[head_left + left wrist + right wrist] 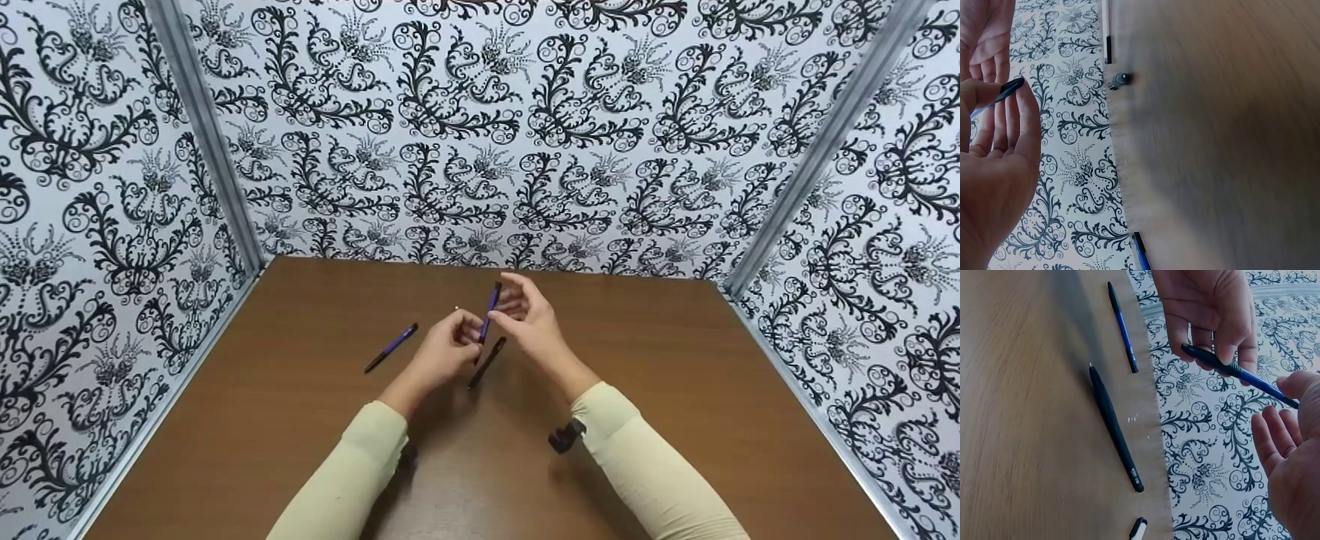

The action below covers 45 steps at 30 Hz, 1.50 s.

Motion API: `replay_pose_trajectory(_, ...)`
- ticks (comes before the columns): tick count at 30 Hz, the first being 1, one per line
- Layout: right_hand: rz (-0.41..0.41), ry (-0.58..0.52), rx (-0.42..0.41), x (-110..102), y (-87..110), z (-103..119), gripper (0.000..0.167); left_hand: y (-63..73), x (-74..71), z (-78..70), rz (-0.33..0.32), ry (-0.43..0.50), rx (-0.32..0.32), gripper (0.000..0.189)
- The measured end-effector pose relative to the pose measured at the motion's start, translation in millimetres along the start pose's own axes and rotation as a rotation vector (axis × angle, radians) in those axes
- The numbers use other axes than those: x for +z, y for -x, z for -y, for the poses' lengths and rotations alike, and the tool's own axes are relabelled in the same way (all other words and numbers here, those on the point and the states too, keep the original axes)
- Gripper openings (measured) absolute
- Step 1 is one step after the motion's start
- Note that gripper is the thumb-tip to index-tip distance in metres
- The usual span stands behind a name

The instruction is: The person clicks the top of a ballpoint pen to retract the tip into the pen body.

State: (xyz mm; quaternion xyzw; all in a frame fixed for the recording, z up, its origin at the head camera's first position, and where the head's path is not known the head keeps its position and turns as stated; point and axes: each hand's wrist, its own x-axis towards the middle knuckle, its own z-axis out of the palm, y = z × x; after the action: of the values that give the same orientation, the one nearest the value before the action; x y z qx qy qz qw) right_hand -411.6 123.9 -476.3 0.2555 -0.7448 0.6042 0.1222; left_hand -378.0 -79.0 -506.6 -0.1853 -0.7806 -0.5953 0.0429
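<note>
A blue pen with a black grip [1261,385] is held up above the table between both hands. My left hand [448,346] pinches its black grip end between thumb and finger, as the right wrist view shows. At the pen's other end is my right hand [531,321], its thumb [1297,384] on the barrel and the other fingers loosely bent. Under the hands a black pen [1113,427] lies on the table, its point bare. To the left lies another blue pen [391,348] with black ends. A white pen with a black end [1138,530] is partly cut off in the right wrist view.
The brown table [285,420] is bounded by patterned walls [480,150] at the back and both sides, with metal posts [206,135] at the corners. A black strapped device [566,436] sits at the right wrist.
</note>
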Motion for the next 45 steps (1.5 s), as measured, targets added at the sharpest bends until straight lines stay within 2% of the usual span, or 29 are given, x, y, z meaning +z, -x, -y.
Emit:
replay_pose_trajectory(10,0.018,0.076,0.017,-6,4.3,-6,0.062,1.2,-8.1,2.8,0.026,-0.032,-0.034,0.033)
replay_pose_trajectory(17,0.035,0.132,0.026,-10,7.9,-17,0.052,2.9,-15.3,6.0,0.021,-0.074,-0.049,0.031)
replay_pose_trajectory(24,0.103,0.177,0.012,-9,10.3,-24,0.052,5.4,-24.9,12.6,0.015,-0.134,-0.068,0.029)
replay_pose_trajectory(28,0.149,0.268,-0.005,-8,13.0,-28,0.055,7.9,-29.8,14.5,0.027,-0.192,-0.104,0.028)
replay_pose_trajectory(32,0.184,0.338,-0.017,-7,15.2,-32,0.058,9.7,-33.1,16.6,0.03,-0.243,-0.112,0.03)
replay_pose_trajectory(39,0.194,0.319,-0.001,1,13.9,-39,0.06,12.3,-37.8,20.1,0.017,-0.281,-0.15,0.026)
replay_pose_trajectory(45,0.198,0.288,0.026,9,10.4,-45,0.062,13.9,-41.3,21.6,0.033,-0.296,-0.181,0.025)
